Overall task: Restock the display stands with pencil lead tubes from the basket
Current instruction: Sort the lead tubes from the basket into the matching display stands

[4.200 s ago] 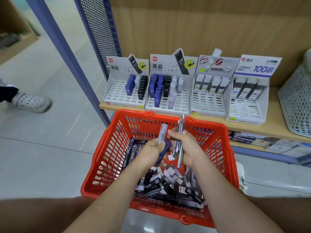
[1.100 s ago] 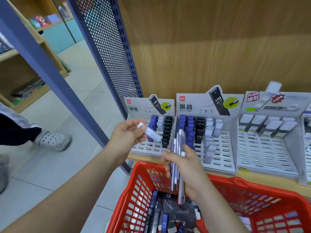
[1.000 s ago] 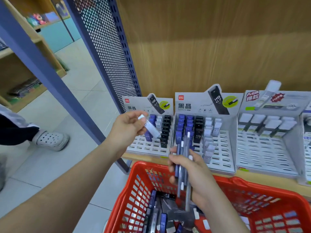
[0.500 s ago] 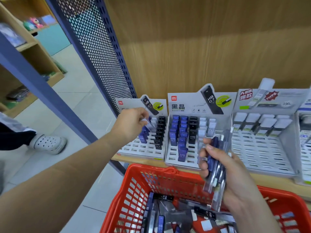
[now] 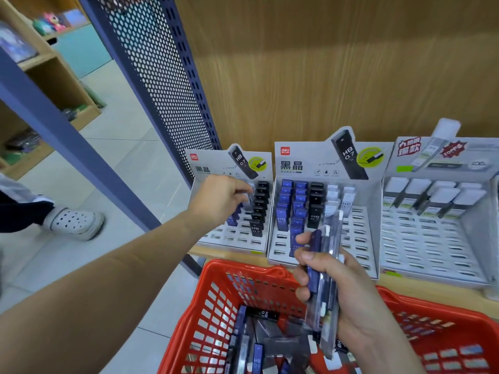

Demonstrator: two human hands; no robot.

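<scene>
A pale tube [image 5: 249,196] is pinched by the left hand [image 5: 220,201] at the stand's [image 5: 229,240] one o'clock; black tubes [image 5: 259,206] alongside could be knocked. The bundle [image 5: 325,255] clenched in the right hand [image 5: 340,290] could slip.

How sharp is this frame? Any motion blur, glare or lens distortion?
Head view: motion blur smears the left hand and the tube it pinches at the left stand, also the tubes in the right hand; the right stand is soft, the middle stand has readable print. Head view: the wide lens makes the post lean. Head view: even light, no strong glare.
</scene>
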